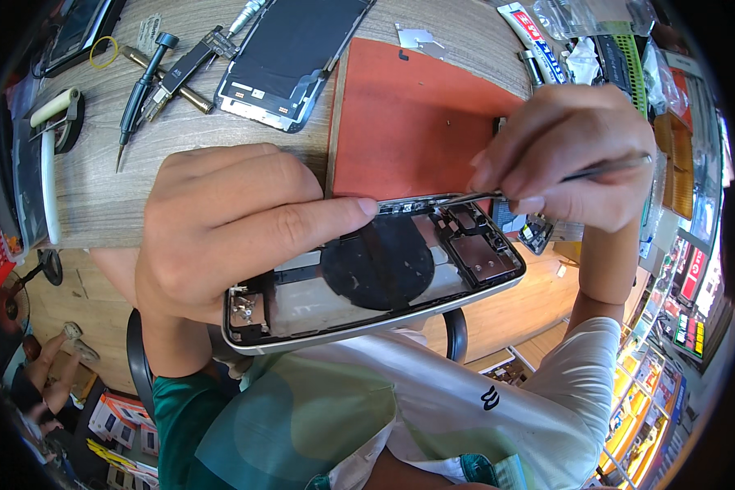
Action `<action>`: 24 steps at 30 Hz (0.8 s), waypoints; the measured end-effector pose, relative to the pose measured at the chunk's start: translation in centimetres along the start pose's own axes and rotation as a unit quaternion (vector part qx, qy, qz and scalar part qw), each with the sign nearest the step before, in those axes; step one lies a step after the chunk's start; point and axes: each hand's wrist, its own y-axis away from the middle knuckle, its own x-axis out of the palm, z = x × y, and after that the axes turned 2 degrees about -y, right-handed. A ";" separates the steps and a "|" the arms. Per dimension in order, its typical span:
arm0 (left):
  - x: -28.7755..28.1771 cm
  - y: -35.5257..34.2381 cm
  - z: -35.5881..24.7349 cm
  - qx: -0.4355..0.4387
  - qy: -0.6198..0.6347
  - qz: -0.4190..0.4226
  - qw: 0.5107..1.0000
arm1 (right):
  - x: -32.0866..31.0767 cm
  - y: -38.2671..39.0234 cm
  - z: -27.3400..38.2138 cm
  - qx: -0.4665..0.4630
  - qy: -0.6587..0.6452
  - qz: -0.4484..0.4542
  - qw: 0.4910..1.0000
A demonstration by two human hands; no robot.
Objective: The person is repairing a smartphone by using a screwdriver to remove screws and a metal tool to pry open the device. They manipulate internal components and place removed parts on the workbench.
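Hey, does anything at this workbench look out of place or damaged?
Nothing looks spilled, and I can't confirm damage. What stands out is the open phone housing: it juts beyond the front edge of the wood-grain table, steadied by the left hand, so it looks somewhat precarious.

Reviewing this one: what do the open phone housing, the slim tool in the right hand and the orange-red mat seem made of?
Phone housing: probably metal around the edge, going by its smooth silvery sheen.
Slim tool: likely steel, thin with a grey shine, though partly hidden.
Mat: perhaps rubber or silicone, matte and evenly coloured; the look leaves it open.
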 end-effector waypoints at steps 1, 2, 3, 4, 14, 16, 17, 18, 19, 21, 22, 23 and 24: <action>0.0 0.0 0.0 -0.001 -0.001 -0.001 1.000 | 0.3 0.2 0.4 0.005 0.006 -0.007 1.000; 0.1 0.0 -0.1 -0.002 -0.002 -0.003 1.000 | 0.5 0.4 0.8 0.010 0.013 -0.013 1.000; 0.1 0.0 -0.1 0.000 -0.002 -0.004 1.000 | 1.1 0.6 1.0 0.011 0.017 -0.023 1.000; 0.2 0.0 -0.1 0.001 -0.003 -0.005 1.000 | 1.3 0.8 0.9 0.014 0.024 -0.027 0.999; 0.6 -0.1 -0.6 -0.011 -0.026 -0.028 0.999 | 2.4 1.2 0.4 0.027 0.039 -0.063 0.997; 0.5 -0.1 -0.7 -0.012 -0.025 -0.029 0.999 | 2.3 1.2 0.4 0.026 0.036 -0.060 0.997; 0.5 -0.1 -0.7 -0.012 -0.026 -0.028 0.999 | 2.2 1.1 0.4 0.025 0.036 -0.058 0.997; 0.4 -0.2 -0.7 -0.013 -0.026 -0.026 0.999 | 2.2 1.1 0.4 0.024 0.036 -0.055 0.998; 0.4 -0.2 -0.8 -0.014 -0.026 -0.024 0.999 | 2.2 1.0 0.4 0.022 0.038 -0.053 0.998; 0.4 -0.3 -0.8 -0.016 -0.029 -0.022 0.999 | 2.3 0.9 0.4 0.023 0.040 -0.053 0.998; 0.3 -0.1 -1.2 -0.024 -0.024 -0.018 0.999 | 2.5 0.9 0.5 0.026 0.040 -0.054 0.997; 0.3 -0.1 -1.3 -0.028 -0.022 -0.017 0.999 | 2.6 0.9 0.6 0.028 0.040 -0.057 0.997; 0.3 -0.1 -1.3 -0.028 -0.022 -0.016 0.999 | 2.6 0.8 0.7 0.030 0.043 -0.058 0.997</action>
